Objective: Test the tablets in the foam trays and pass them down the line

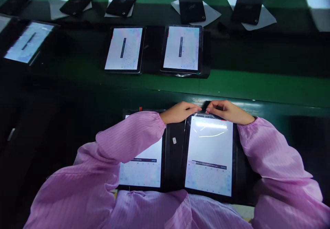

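Over the glossy green table (257, 84), right fingers (217, 111) pinch a tab (207, 112), left fingers' (192, 106) grip unclear.

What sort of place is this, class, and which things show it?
Probably an electronics workshop or factory: several lit tablets, green work surfaces, and dark devices lying on white sheets.

The tablet (209, 143) lies flat, screen up, on the table (273, 110), its long sides running away from the person and slightly slanted. Its black frame surrounds a lit, pale white-blue screen with bright glare near the top, a dark message bar lower down and a red mark near the far right corner. Small red tab (207, 112) at its far edge.
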`<action>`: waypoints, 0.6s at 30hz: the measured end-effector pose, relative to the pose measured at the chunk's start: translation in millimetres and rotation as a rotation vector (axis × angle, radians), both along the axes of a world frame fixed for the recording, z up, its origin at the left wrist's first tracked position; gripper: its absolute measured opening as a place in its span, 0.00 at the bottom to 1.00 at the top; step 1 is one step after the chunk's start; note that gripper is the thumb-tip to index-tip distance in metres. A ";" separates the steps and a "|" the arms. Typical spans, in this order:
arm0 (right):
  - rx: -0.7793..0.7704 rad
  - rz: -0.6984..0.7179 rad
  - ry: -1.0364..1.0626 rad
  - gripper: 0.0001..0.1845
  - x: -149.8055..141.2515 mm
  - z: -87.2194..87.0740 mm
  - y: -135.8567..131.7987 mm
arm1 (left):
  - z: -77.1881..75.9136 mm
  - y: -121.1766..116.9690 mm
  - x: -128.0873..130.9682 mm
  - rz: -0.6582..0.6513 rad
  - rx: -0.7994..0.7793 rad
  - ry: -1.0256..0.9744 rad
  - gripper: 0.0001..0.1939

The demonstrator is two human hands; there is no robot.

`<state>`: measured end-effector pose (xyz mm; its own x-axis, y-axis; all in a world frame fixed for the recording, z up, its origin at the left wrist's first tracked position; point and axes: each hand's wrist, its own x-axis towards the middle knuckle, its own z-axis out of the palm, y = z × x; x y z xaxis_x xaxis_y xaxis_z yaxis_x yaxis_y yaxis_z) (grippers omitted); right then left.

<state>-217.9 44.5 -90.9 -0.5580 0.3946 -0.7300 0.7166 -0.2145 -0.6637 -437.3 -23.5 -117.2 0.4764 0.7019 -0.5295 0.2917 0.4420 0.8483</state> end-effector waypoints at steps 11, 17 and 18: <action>0.036 0.081 0.059 0.26 -36.6 -53.8 3.4 | -56.2 0.3 -35.2 0.123 -0.169 -0.119 0.15; -0.058 -0.030 0.034 0.27 -80.7 -57.4 -22.8 | -65.7 -22.8 -76.0 0.082 -0.113 -0.060 0.16; -0.070 -0.035 0.033 0.27 -90.0 -58.6 -27.4 | -64.0 -27.7 -84.8 0.071 -0.120 -0.037 0.18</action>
<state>-308.0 17.2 -149.4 -0.5693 0.3630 -0.7376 0.6857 -0.2854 -0.6697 -522.1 -51.3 -181.2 0.4483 0.6671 -0.5950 0.2257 0.5595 0.7975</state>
